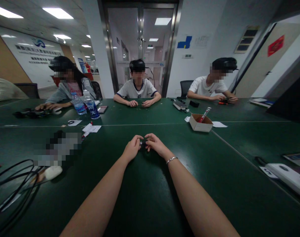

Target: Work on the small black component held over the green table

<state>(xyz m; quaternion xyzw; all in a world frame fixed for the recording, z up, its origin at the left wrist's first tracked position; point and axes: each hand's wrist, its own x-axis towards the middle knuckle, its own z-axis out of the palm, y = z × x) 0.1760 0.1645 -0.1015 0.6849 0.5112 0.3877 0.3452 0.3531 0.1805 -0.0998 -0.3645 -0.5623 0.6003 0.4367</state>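
My left hand (pixel 132 148) and my right hand (pixel 157 145) meet over the green table (pixel 145 194), fingertips almost touching. Between them is a small black object with a silvery end (pixel 143 143), too small to identify. Its silvery end lies at the fingers of my left hand, which are closed in a pinch. The thumb and fingers of my right hand close on the black part. My fingers cover some of it. A silver bracelet (pixel 171 160) circles my right wrist.
An open cardboard box (pixel 200 126) with a red-and-clear tube stands ahead right. Black cables (pixel 16 184) lie at left, a white power strip (pixel 285 177) at right. Water bottles (pixel 92 107) stand ahead left. Three people in black caps (pixel 137 89) sit across the table.
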